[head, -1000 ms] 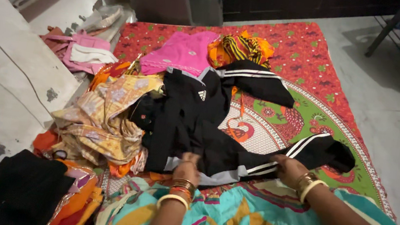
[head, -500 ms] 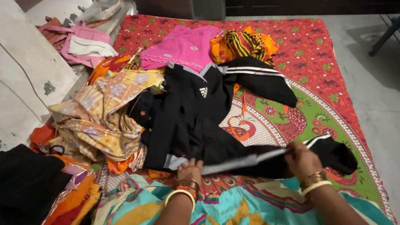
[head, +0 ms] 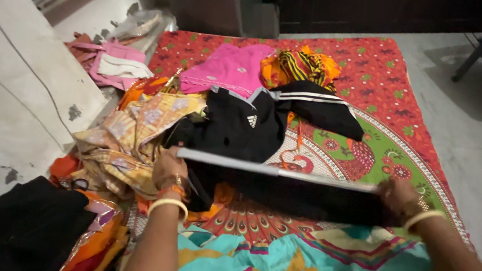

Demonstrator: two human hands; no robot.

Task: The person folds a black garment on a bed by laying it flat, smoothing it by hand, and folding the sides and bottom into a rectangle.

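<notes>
The left hand point(head: 168, 170) and right hand point(head: 398, 195) are each gripping one end of the black jacket's point(head: 253, 132) folded hem, stretching it taut. The jacket is lying at the centre of the mat point(head: 386, 90), one only. It is probably light, soft and limp; grasping at the hem ends suits it. Beyond the jacket are lying one pink garment point(head: 229, 69) and one striped cloth point(head: 306, 65).

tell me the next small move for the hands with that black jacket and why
Probably fold the stretched sleeve inward over the black jacket. The left hand and right hand hold it taut and flat, while the body lies bunched just beyond it.
</notes>
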